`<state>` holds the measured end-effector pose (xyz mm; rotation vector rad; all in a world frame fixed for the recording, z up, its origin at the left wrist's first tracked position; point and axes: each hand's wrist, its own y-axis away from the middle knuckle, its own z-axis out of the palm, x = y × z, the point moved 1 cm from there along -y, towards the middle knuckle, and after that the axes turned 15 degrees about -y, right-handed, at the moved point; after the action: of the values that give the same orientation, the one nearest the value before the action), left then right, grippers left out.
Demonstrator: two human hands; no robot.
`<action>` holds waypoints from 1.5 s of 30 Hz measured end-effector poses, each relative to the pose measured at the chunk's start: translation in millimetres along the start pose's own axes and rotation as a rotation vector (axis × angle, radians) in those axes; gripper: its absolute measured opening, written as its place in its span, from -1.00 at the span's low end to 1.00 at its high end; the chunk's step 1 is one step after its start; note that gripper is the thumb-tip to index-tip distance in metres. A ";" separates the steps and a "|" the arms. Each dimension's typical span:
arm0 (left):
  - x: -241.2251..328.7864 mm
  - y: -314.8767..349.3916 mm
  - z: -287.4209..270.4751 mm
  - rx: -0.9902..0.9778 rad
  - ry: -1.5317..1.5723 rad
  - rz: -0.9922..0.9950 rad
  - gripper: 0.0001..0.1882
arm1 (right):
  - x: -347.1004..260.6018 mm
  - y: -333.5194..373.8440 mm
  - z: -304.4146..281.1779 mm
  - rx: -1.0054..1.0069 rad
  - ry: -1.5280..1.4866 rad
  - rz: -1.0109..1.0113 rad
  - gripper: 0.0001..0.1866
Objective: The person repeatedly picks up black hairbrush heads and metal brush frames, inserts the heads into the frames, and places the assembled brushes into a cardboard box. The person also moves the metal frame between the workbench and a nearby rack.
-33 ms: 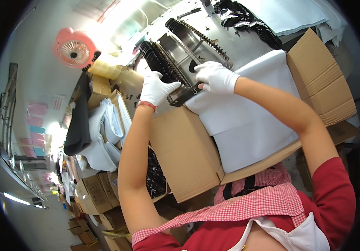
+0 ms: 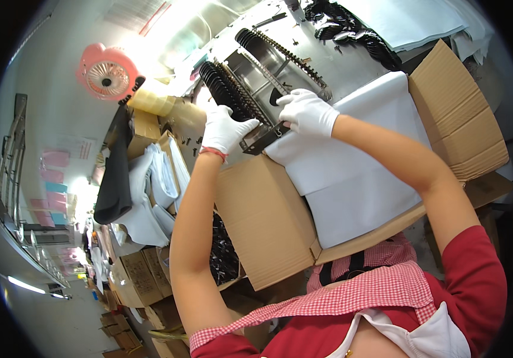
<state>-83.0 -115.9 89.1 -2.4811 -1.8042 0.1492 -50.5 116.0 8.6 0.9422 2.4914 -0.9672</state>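
Observation:
A metal rack (image 2: 261,142) with lengthwise rods stands on the steel worktop, tilted away to the upper left. Along its left rod sits a tight row of black, rounded pieces (image 2: 223,86); more are bunched at the far end of the right rod. My white-gloved left hand (image 2: 225,128) is closed about the rack's near left corner, thumb across the end of the row. My right hand (image 2: 308,112), also gloved, is closed with its fingertips at a small black piece (image 2: 275,96) by the middle rod. The fingers partly hide that piece.
Right in front of me is an open cardboard box (image 2: 268,221) lined with white sheets (image 2: 364,185). Shiny black pieces (image 2: 352,33) lie at the far right. A pink fan (image 2: 106,80) and a tape roll (image 2: 152,100) stand left, above folded sheets (image 2: 161,170).
My right hand has shifted very slightly at the rack. The whole view has moved a little; both hands keep their places otherwise.

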 end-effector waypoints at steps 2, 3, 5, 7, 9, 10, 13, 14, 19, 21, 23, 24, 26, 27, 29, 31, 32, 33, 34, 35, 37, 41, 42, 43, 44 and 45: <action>18.2 8.7 -1.1 -0.116 -0.128 -0.170 -0.04 | 4.3 1.3 5.6 0.019 0.044 0.009 -0.92; 23.4 9.2 -9.8 -0.305 -0.014 -0.231 -0.12 | 2.8 0.6 5.8 -0.005 0.018 0.041 -0.91; 21.5 14.5 -3.5 -0.265 0.039 -0.256 -0.20 | -1.2 0.1 4.7 -0.021 -0.002 0.060 -0.90; 18.7 13.1 -3.2 -0.320 -0.007 -0.232 -0.25 | -5.7 0.6 2.1 -0.005 0.009 0.036 -0.89; 23.4 13.4 -2.4 -0.345 -0.025 -0.221 -0.38 | -0.8 2.4 7.6 0.071 0.007 0.010 -0.91; 22.3 13.7 2.0 -0.332 0.014 -0.222 -0.40 | 1.9 3.5 10.2 0.090 0.020 -0.001 -0.92; 29.1 15.9 13.0 -0.344 0.251 -0.333 -0.54 | 1.5 5.7 12.2 0.139 0.027 -0.023 -0.93; 35.9 16.3 18.8 -0.370 0.406 -0.455 -0.57 | 0.7 5.8 13.2 0.163 0.023 -0.040 -0.93; 47.2 10.2 -6.4 -0.320 -0.261 -0.175 -0.69 | -2.4 4.6 14.3 0.196 0.026 -0.052 -0.92; 50.4 10.0 -27.3 -0.309 -0.579 -0.091 -0.69 | -4.1 3.9 8.4 0.185 0.019 -0.045 -0.90; 38.9 19.9 -38.8 -0.188 -0.579 -0.084 -0.77 | -8.4 3.1 0.1 0.135 -0.012 0.059 -0.69; 46.4 29.9 -51.5 -0.154 -0.494 -0.078 -0.76 | -21.5 4.6 -4.5 0.272 -0.025 0.068 -0.53; 47.6 48.3 -51.4 -0.128 -0.249 -0.077 -0.71 | -66.5 4.2 -17.5 0.376 -0.084 0.207 0.06; 52.3 56.2 -51.7 -0.164 -0.087 -0.077 -0.68 | -85.7 -6.5 -27.1 0.345 -0.124 0.208 0.06; 55.4 66.9 -38.1 -0.243 0.107 -0.017 -0.56 | -113.9 -10.2 -11.6 0.358 -0.264 0.072 0.00; 45.2 71.8 -34.9 -0.396 0.346 0.099 -0.44 | -122.8 -11.1 4.8 0.323 -0.397 0.146 -0.22; 41.8 70.2 -35.3 -0.467 0.467 0.159 -0.38 | -116.7 -8.5 7.3 0.317 -0.470 0.182 -0.29; 35.5 66.2 -39.4 -0.532 0.516 0.184 -0.34 | -108.5 -6.3 8.3 0.311 -0.542 0.219 -0.37; 31.1 61.3 -44.5 -0.596 0.567 0.208 -0.30 | -99.4 -3.3 8.3 0.335 -0.562 0.248 -0.46; 29.9 51.8 -41.1 -0.518 0.685 0.144 -0.28 | -88.0 1.2 3.9 0.378 -0.448 0.278 -0.49; -24.6 16.7 9.5 0.061 0.352 0.165 -0.27 | -77.4 -5.8 -5.0 0.408 -0.453 0.270 -0.52; -104.3 -49.3 53.7 0.036 0.182 0.006 -0.27 | -49.2 -36.3 12.2 0.205 -0.392 0.223 -0.60; -83.5 -58.9 46.2 -0.066 0.247 0.072 -0.31 | -39.9 -31.5 12.7 0.132 -0.321 0.301 -0.61; -63.1 -64.8 37.9 -0.169 0.307 0.134 -0.35 | -30.3 -28.9 11.3 0.122 -0.308 0.319 -0.61; -52.3 -58.4 36.4 -0.027 0.205 0.211 -0.50 | -29.5 -29.5 12.4 0.130 -0.324 0.326 -0.61; -51.1 -61.0 44.6 -0.064 0.250 0.154 -0.52 | -29.0 -30.3 12.4 0.136 -0.341 0.330 -0.62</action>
<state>-161.6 -145.8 53.7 -2.5459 -1.5439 -0.2059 -49.0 77.1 28.4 1.0832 1.9376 -1.0886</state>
